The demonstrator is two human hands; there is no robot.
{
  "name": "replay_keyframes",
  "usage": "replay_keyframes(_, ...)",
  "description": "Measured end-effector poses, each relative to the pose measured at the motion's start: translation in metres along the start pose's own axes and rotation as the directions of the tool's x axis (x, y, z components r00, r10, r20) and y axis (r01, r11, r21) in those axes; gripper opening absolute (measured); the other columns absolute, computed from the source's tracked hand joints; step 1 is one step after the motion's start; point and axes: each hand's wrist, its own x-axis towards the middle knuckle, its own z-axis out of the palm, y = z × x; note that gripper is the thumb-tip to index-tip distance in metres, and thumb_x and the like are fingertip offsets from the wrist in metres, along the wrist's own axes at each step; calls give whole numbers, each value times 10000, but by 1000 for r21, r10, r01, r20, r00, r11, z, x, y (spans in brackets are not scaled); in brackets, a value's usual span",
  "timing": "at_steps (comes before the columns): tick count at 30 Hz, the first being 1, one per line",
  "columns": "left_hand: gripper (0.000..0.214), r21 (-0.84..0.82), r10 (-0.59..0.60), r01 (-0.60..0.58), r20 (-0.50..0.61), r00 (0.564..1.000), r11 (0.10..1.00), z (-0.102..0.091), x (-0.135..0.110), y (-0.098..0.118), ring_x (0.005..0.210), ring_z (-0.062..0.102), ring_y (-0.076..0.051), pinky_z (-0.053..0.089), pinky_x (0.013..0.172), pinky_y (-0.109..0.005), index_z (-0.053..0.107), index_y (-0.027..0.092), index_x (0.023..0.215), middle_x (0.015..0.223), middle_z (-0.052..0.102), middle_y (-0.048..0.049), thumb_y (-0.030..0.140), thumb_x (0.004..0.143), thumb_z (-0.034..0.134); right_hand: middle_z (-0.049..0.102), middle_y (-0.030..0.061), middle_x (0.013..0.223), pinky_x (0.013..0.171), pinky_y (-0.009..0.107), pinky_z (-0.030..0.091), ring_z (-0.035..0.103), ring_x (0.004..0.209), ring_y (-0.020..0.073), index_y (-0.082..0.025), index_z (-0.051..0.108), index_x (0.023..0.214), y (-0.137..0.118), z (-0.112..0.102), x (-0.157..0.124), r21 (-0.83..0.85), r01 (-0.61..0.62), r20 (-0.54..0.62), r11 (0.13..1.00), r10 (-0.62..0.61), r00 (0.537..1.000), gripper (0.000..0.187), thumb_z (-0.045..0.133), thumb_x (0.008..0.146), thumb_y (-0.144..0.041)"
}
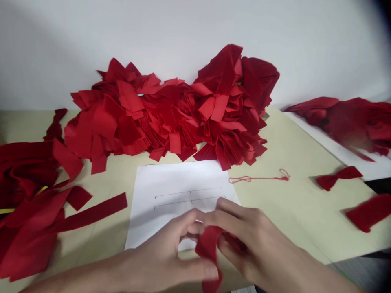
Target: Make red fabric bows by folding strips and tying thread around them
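Over the near edge of the white paper, both hands meet on a red velvet ribbon strip (209,242). My left hand (174,248) has its thumb pressed on the lower part of the strip, which hangs down toward the bottom of the view. Fingers of my right hand (244,232) are closed around the other part of the strip, and the palm side is hidden. The strip is curved between the hands. Under them lies the white paper (171,179), printed with two ruled lines that have tick marks.
A big heap of red ribbon pieces (171,114) stands along the wall. Longer red strips (27,240) lie at left. Right of the paper are a tangled red thread (253,178), a red bow (339,177) and a folded red piece (369,212). More red fabric (345,122) is far right.
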Motion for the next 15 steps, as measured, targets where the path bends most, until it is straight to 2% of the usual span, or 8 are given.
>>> replay_keyframes(2, 316, -98, -96, 87, -88, 991, 991, -5, 2, -9, 941, 606, -171, 448, 881, -333, 545, 215, 1061, 961, 650, -9, 252, 773, 668, 636, 10, 921, 631, 226, 506, 606, 711, 125, -279, 578, 1086, -12, 3, 17, 12, 7, 1, 1000, -7, 1000, 414, 513, 752, -43)
replay_keyframes(4, 431, -149, -241, 234, -36, 970, 961, -18, -4, -18, 807, 601, -148, 465, 746, -286, 533, 225, 1104, 863, 631, 20, 307, 721, 714, 638, 14, 991, 654, 238, 518, 616, 742, 132, -289, 527, 1164, -8, -1, 16, 12, -17, -49, 1000, 17, 999, 505, 521, 727, -37)
replay_keyframes(6, 434, -80, -343, 341, -5, 939, 937, -34, -16, -25, 750, 579, -134, 446, 661, -238, 592, 199, 1003, 816, 617, 24, 391, 652, 762, 640, 13, 1004, 650, 245, 522, 621, 738, 136, -294, 509, 1176, 2, -9, 9, -7, -58, -122, 998, 56, 991, 536, 534, 706, -36)
replay_keyframes(7, 459, -74, -365, 360, -83, 927, 930, -42, -23, -27, 741, 575, -125, 443, 647, -223, 597, 209, 992, 828, 621, 30, 403, 620, 783, 644, 12, 989, 660, 252, 525, 625, 749, 142, -294, 520, 1157, 8, -14, 6, -25, -76, -150, 997, 72, 986, 521, 540, 703, -39)
replay_keyframes(10, 476, -94, -440, 433, -94, 893, 897, -65, -42, -27, 559, 549, -109, 430, 507, -220, 593, 214, 987, 745, 645, 26, 457, 617, 769, 661, 20, 943, 692, 278, 531, 640, 811, 171, -288, 600, 1041, 21, -28, 1, -72, -97, -191, 993, 81, 978, 372, 559, 729, -90)
replay_keyframes(11, 464, -81, -427, 420, -119, 896, 904, -72, -47, -25, 513, 526, -98, 408, 476, -210, 607, 205, 950, 691, 635, 29, 467, 604, 773, 668, 26, 935, 668, 277, 532, 642, 799, 175, -282, 624, 1005, 25, -33, 0, -73, -101, -182, 992, 87, 979, 312, 564, 745, -121)
replay_keyframes(13, 375, -13, -419, 420, -89, 904, 908, -87, -54, -20, 436, 475, -82, 342, 415, -195, 630, 170, 811, 573, 595, 24, 488, 644, 735, 679, 36, 914, 593, 261, 523, 634, 712, 159, -266, 654, 962, 34, -42, -2, -45, -131, -119, 990, 124, 985, 217, 578, 774, -188)
replay_keyframes(15, 322, 80, -400, 417, -170, 901, 905, -101, -62, -16, 438, 466, -74, 317, 417, -184, 627, 159, 746, 547, 573, 24, 463, 685, 711, 682, 33, 887, 565, 250, 514, 611, 649, 138, -250, 669, 951, 46, -51, -4, 3, -185, -17, 983, 185, 983, 169, 603, 795, -259)
